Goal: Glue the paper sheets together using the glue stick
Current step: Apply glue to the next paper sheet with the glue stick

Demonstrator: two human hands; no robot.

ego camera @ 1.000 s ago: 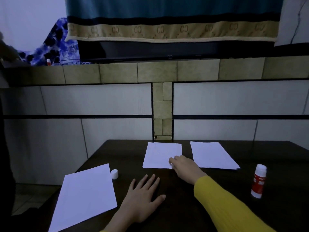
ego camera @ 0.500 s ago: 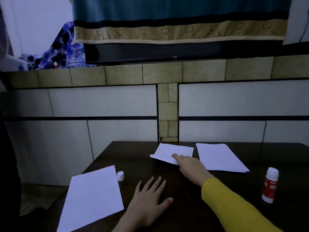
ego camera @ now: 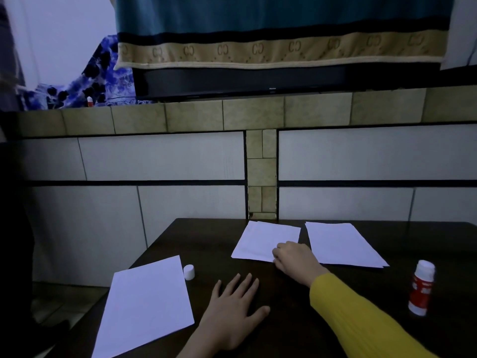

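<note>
Three white paper sheets lie on a dark table [ego camera: 284, 332]. The middle sheet [ego camera: 260, 241] sits at the far centre, and my right hand [ego camera: 294, 259], in a yellow sleeve, pinches its near right corner. A second sheet or small stack [ego camera: 340, 244] lies just right of it. A larger sheet [ego camera: 147, 303] rests at the near left. My left hand [ego camera: 237, 311] lies flat on the table, fingers spread, holding nothing. The red and white glue stick [ego camera: 422, 290] stands upright at the right, uncapped. Its white cap [ego camera: 189, 272] sits beside the large sheet.
A tiled wall [ego camera: 165, 161] rises right behind the table's far edge. Above it a ledge carries a dark screen under a teal and beige cloth [ego camera: 278, 34], blue patterned fabric [ego camera: 98, 81] and another small glue stick [ego camera: 89, 101]. Floor shows left of the table.
My right hand lifted the near edge of the middle sheet half a second ago; now the sheet lies flatter again with the hand gripping its corner. The left hand stayed flat.
</note>
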